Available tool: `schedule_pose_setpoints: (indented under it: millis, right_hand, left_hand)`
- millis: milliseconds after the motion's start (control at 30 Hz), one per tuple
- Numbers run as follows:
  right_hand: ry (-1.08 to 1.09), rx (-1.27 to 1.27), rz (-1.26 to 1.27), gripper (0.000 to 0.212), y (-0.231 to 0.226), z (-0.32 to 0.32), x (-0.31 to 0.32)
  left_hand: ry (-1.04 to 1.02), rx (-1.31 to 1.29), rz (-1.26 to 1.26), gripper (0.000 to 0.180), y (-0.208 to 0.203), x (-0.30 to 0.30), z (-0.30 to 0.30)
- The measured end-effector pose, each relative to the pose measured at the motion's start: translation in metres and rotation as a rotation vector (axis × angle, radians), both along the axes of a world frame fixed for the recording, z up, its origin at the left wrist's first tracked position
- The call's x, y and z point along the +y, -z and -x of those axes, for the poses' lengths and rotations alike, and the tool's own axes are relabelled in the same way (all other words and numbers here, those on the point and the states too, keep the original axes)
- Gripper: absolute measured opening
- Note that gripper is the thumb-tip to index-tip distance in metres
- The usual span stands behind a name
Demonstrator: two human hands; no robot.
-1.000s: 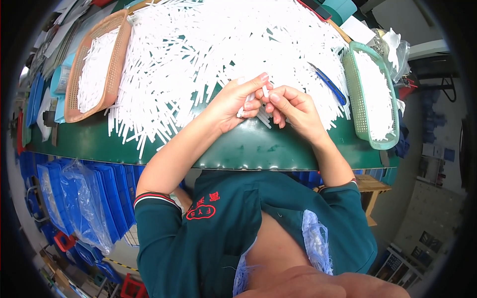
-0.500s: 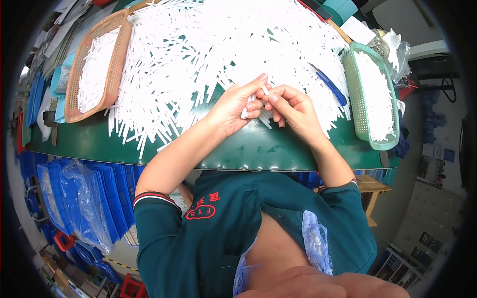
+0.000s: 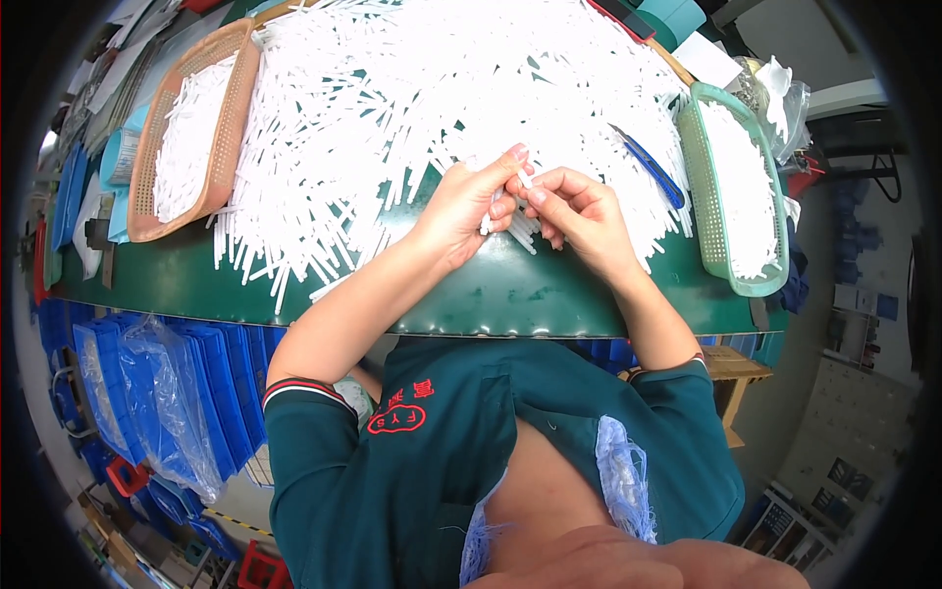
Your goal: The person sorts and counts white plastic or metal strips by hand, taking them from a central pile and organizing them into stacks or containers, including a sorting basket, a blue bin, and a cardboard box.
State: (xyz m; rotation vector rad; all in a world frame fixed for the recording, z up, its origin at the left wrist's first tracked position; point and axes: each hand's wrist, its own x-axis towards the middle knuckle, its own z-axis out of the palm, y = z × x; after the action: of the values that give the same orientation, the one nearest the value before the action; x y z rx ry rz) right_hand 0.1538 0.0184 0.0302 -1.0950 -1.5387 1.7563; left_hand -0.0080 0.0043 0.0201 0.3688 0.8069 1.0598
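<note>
Stick in hand: you hold one thin white stick (image 3: 502,203) between both hands, just above the near edge of the big white pile.
Left hand: your left hand (image 3: 469,203) is closed around the stick's lower part, thumb tip up at the stick's top end.
Right hand: your right hand (image 3: 574,208) is curled, its fingertips pinching the stick's upper end; the two hands touch at the fingertips.
Long axis: the stick runs roughly up and down in the head view, slightly tilted, its lower end poking out below your left palm.
Nearer hand: both hands are on it; your left hand covers more of its length.
Pile: the loose white sticks (image 3: 432,108) spread from just beyond your knuckles to the far side of the table.
Table: a dark green table (image 3: 491,294), bare in the strip between the pile and your body.
Baskets: an orange basket (image 3: 235,88) of sticks lies well to your left, a green basket (image 3: 699,187) of sticks well to your right.
Cutter: a blue-handled tool (image 3: 653,169) lies on the pile just right of your right hand.
Room: blue bins (image 3: 211,363) under clear plastic sit below the table on your left.
</note>
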Motion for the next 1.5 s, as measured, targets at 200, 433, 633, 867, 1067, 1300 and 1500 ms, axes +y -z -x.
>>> schedule_pose_setpoints:
  millis: [200,433,633,867,1067,1300,1500]
  right_hand:
    - [-0.007,-0.003,-0.001,0.018,0.0,0.0,0.0]
    - [0.008,0.014,-0.038,0.013,-0.002,0.003,-0.001]
    - [-0.045,0.028,-0.018,0.016,0.0,0.0,0.001]
    - [0.443,-0.803,-1.028,0.025,0.0,-0.049,0.05]
    - [0.389,-1.167,-0.719,0.031,0.003,-0.07,0.06]
    - [0.499,-0.718,-1.006,0.024,0.001,-0.059,0.059]
    - [0.278,-0.227,-0.846,0.022,0.002,-0.007,0.022]
  left_hand:
    - [0.032,-0.041,0.019,0.028,0.004,0.001,0.001]
    - [0.012,0.003,-0.008,0.029,0.002,0.0,-0.001]
    - [0.074,-0.118,0.055,0.026,0.007,0.003,0.002]
    - [0.07,-0.451,0.155,0.025,0.008,0.011,0.016]
    - [0.081,-0.583,0.182,0.022,0.007,0.014,0.02]
    - [0.062,-0.599,0.142,0.018,0.004,0.013,0.021]
    - [0.064,-0.577,0.114,0.018,0.008,0.009,0.016]
